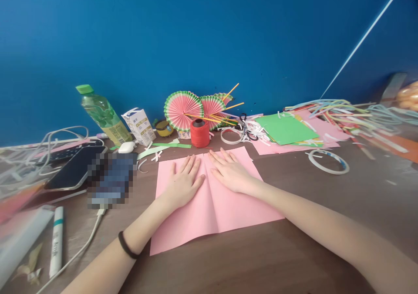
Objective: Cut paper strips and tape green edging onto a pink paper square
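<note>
A pink sheet of paper (192, 224) lies unfolded on the brown table, with a crease running down its middle. My left hand (185, 183) rests flat on the left half, fingers spread and pointing away from me. On the right half, my right hand (232, 172) lies flat too, its fingers stretched toward the crease near the far edge. Neither hand grips anything. Just beyond the sheet stands a spool of red thread (200, 135). Watermelon-patterned paper fans (183, 111) on yellow sticks lean behind the spool.
To the left are a green bottle (106, 115), a small carton (139, 126), a phone (76, 167), another charging phone (112, 180) and a marker (56, 241). To the right are green paper (287, 128), a tape roll (328, 161) and paper strips (369, 119). A blue wall (209, 32) stands behind.
</note>
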`<state>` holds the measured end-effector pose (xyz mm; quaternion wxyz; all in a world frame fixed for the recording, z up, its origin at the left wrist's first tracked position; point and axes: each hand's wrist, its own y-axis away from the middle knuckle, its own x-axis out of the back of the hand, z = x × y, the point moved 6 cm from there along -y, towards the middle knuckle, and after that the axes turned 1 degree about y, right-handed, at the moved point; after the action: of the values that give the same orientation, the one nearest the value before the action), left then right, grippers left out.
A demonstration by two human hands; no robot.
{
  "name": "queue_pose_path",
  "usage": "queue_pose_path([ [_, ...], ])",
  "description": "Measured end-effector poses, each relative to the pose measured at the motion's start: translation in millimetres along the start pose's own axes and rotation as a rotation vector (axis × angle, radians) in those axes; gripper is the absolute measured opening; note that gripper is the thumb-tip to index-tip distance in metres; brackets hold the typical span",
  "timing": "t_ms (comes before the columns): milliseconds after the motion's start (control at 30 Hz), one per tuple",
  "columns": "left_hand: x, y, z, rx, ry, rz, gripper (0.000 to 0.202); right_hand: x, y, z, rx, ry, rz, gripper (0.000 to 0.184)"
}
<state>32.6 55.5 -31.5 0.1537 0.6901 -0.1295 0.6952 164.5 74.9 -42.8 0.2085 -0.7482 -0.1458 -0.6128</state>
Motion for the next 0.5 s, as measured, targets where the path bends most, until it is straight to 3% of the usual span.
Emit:
queue_pose_path([
  [500, 0.9, 1.3, 1.5, -0.036, -0.011, 0.065, 0.052, 1.8, 2.8, 0.0, -0.02, 0.004, -0.011, 0.054],
])
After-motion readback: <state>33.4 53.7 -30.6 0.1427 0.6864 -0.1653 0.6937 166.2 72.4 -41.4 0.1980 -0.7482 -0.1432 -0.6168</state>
